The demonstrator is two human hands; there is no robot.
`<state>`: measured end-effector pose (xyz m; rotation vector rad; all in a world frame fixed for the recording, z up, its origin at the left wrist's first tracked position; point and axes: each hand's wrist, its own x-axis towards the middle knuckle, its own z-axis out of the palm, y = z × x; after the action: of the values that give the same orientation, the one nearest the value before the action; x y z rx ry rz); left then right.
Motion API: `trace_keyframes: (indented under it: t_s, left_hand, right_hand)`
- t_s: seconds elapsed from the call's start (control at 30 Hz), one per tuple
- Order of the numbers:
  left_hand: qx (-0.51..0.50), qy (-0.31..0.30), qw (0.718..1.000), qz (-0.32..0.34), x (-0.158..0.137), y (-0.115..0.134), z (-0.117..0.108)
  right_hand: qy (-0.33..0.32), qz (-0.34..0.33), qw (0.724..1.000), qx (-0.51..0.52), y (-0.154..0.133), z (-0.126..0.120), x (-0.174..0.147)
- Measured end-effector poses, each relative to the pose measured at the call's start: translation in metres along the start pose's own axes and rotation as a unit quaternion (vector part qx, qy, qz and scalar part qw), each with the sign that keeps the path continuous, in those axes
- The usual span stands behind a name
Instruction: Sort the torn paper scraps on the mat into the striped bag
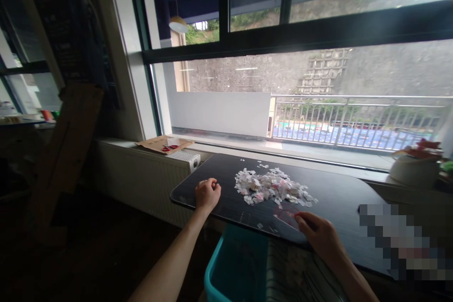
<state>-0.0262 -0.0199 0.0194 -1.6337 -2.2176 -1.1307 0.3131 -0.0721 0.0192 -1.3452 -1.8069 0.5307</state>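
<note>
On the left part of the dark table point(219, 170) my left hand point(208, 193) rests with its fingers curled in, and nothing shows in it. A spread heap of torn white paper scraps point(272, 185), some tinged pink, lies between my hands toward the window. My right hand point(316, 229) pinches the end of a thin, see-through pinkish-red flat piece point(285, 214) with a pale straight edge. That piece is low over the table's near side, just in front of the heap; whether it touches the tabletop I cannot tell. Its exact kind is unclear.
Below the table's near edge stands a turquoise plastic bin point(215, 264). Red-handled scissors point(170, 147) lie on cardboard point(152, 143) on the sill, beside a radiator point(184, 155). A white pot point(406, 170) stands at the right. The table's right end is blurred out.
</note>
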Motion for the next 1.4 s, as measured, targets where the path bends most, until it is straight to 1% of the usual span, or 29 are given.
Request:
trace_keyframes:
  t_s: [0.07, 0.2, 0.3, 0.37, 0.5, 0.57, 0.7, 0.87, 1.0, 1.17, 1.23, 1.33, 1.4]
  left_hand:
    - [0.0, 0.001, 1.0, -0.001, -0.001, 0.001, 0.0]
    - [-0.001, 0.002, 1.0, -0.004, -0.001, 0.001, -0.001]
    - [0.0, 0.003, 1.0, -0.005, -0.001, 0.001, -0.001]
    - [0.001, 0.003, 1.0, -0.004, -0.001, 0.0, 0.0]
    - [0.001, 0.003, 1.0, -0.001, -0.001, -0.001, 0.002]
    - [0.0, 0.002, 1.0, 0.0, -0.001, -0.001, 0.002]
    - [-0.001, -0.001, 1.0, 0.001, -0.001, -0.001, 0.0]
    - [-0.002, -0.009, 1.0, 0.001, 0.0, 0.0, -0.002]
    - [-0.004, -0.011, 1.0, 0.003, 0.0, 0.0, -0.003]
    - [-0.002, -0.01, 1.0, 0.012, 0.0, 0.0, -0.004]
    - [0.009, 0.002, 0.999, 0.038, -0.001, 0.0, -0.005]
    - [0.016, 0.021, 0.992, 0.126, -0.006, 0.008, -0.005]
    - [-0.016, 0.009, 0.985, 0.171, -0.014, 0.018, -0.005]
  right_hand:
    - [-0.023, -0.021, 1.0, -0.004, -0.003, 0.003, -0.005]
    - [-0.071, -0.083, 0.994, -0.005, -0.015, 0.017, -0.015]
    - [-0.092, -0.106, 0.99, 0.002, -0.021, 0.022, -0.019]
    - [-0.085, -0.107, 0.991, -0.003, -0.019, 0.017, -0.018]
    - [-0.011, -0.087, 0.995, -0.052, -0.003, -0.001, -0.005]
    - [-0.005, -0.094, 0.992, -0.079, 0.006, -0.008, 0.001]
    - [-0.029, -0.124, 0.987, -0.098, 0.014, -0.018, 0.004]
    - [-0.102, -0.139, 0.981, -0.083, 0.011, -0.031, -0.002]
    - [-0.103, -0.149, 0.98, -0.077, 0.005, -0.032, -0.001]
    - [-0.134, -0.153, 0.977, -0.069, 0.005, -0.034, -0.006]
    - [-0.138, -0.151, 0.977, -0.065, 0.007, -0.039, -0.011]
    - [-0.128, -0.152, 0.978, -0.058, 0.007, -0.041, -0.015]
    - [-0.12, -0.155, 0.979, -0.054, 0.005, -0.037, -0.014]
